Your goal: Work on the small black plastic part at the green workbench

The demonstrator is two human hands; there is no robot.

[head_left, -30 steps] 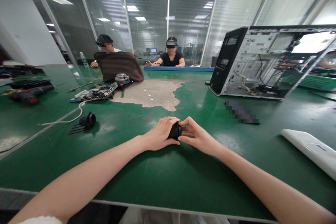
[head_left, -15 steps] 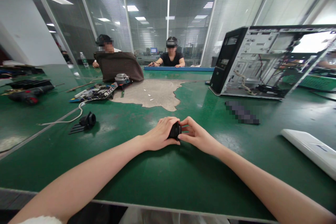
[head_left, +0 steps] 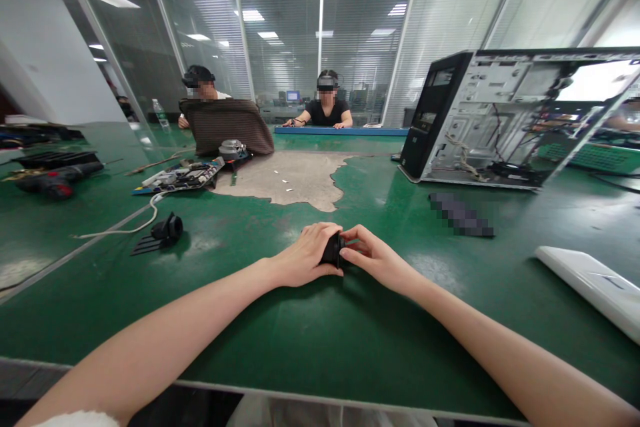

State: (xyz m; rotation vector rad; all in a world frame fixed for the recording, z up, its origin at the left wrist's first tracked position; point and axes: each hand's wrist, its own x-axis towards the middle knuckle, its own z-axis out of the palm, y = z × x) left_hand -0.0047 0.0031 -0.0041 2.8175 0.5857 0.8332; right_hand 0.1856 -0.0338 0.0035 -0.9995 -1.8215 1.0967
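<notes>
Two hands (head_left: 325,253), one black part (head_left: 332,250), possibly a lens

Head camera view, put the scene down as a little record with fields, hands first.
Left hand: wrapped around a small black part
Right hand: fingertips and thumb at the part's right end
Surface: green table
Left side: black slatted piece, white cable, circuit board
Right side: open computer case, white panel
Across the table: two people wearing headgear
</notes>
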